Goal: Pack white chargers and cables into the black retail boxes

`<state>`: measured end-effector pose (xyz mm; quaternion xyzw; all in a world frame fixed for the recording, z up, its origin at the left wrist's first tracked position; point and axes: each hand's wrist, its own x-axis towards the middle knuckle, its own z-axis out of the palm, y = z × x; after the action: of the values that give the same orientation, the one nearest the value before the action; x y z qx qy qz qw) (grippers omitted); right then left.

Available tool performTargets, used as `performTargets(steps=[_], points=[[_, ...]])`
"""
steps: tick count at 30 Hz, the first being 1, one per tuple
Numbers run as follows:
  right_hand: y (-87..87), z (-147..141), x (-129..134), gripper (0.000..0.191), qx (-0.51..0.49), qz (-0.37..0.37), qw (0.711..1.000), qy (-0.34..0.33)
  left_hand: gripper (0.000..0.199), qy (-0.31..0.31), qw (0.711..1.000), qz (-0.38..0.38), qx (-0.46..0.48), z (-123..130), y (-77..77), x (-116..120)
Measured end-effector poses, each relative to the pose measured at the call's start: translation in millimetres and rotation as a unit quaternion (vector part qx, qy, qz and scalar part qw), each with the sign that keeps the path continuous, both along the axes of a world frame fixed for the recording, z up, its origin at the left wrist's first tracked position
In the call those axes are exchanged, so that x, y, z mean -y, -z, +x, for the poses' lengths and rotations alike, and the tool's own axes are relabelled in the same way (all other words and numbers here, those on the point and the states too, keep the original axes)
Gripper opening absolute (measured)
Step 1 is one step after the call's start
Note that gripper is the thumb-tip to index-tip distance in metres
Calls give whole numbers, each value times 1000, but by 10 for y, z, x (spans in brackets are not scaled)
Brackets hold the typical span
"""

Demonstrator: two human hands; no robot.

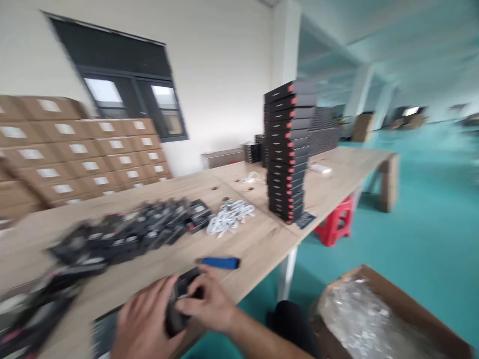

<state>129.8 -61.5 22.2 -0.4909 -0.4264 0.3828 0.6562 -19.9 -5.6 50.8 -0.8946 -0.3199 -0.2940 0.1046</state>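
Observation:
Near the front edge of the wooden table, my left hand (144,319) is wrapped round a small black item (175,311), holding it tilted. My right hand (211,301) pinches at the item's right side with thumb and fingers; blur hides what exactly lies between them. Just beyond the hands lies a blue tool with a black end (220,263). Partly under my left hand is a dark flat sheet (105,334). A bundle of white cables (230,218) rests farther back, beside a long heap of black packages (134,232).
A tall stack of black boxes (286,154) stands on the table (262,249). An open carton (415,314) with clear plastic bags is at the lower right. A red stool (337,222) is by the table. Brown cartons (90,149) line the wall.

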Motion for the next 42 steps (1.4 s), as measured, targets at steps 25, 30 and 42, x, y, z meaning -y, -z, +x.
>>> performTargets(steps=[25,30,42], points=[[92,447,-116,11,243,75,967,-8,26,113,470,-723,494,78,415,-207],[199,194,93,13,534,64,842,-29,60,138,466,-710,509,42,452,-142],[370,242,-169,9,266,73,961,33,66,185,458,-711,501,9,492,-118]])
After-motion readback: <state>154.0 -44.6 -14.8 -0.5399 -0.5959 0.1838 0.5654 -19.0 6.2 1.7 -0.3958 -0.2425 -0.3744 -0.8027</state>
